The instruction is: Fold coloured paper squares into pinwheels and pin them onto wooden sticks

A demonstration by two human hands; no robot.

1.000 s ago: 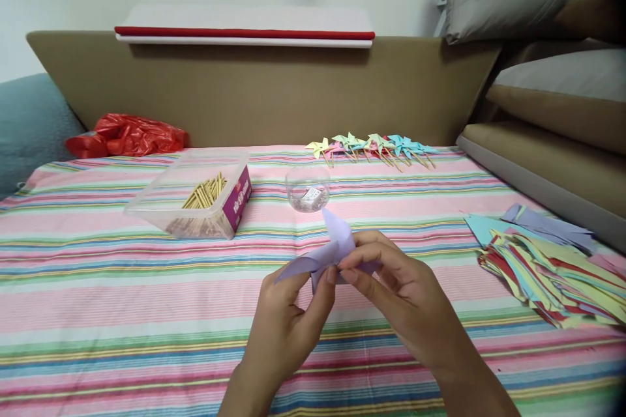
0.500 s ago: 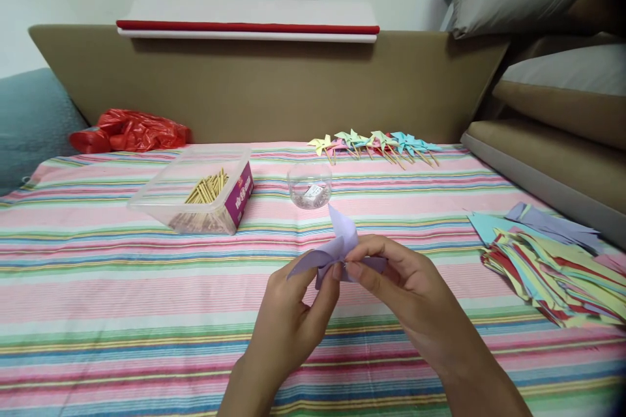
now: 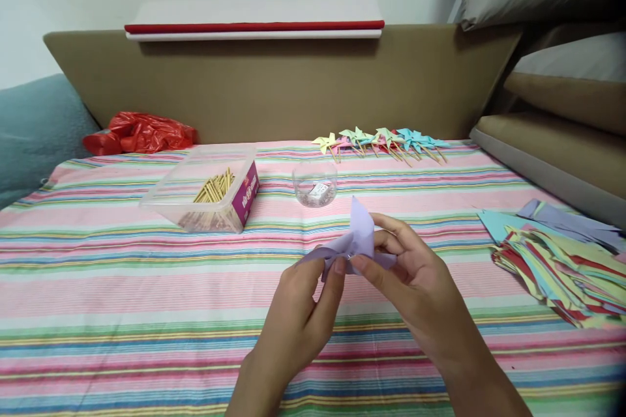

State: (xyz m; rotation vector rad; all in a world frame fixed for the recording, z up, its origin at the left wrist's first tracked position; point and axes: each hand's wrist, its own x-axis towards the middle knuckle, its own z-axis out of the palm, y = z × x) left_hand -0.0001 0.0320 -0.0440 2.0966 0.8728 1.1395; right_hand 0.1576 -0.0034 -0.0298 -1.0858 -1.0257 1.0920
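Both my hands hold a folded lilac paper piece [image 3: 358, 238] above the striped cloth [image 3: 122, 287]. My left hand [image 3: 298, 313] pinches its lower left part between thumb and fingers. My right hand [image 3: 415, 287] pinches its right side, fingers curled round the paper. One pointed flap of the paper stands up between the two hands.
A clear plastic box of wooden sticks [image 3: 210, 195] sits at the left, a small clear round tub [image 3: 314, 184] beyond my hands. A row of finished paper pinwheels [image 3: 381, 141] lies at the back. A stack of coloured paper [image 3: 562, 260] lies right, a red bag [image 3: 141, 133] far left.
My hands and the lilac paper have shifted a little right and up in the view. The upright flap now stands taller between them. Both grips stay the same.
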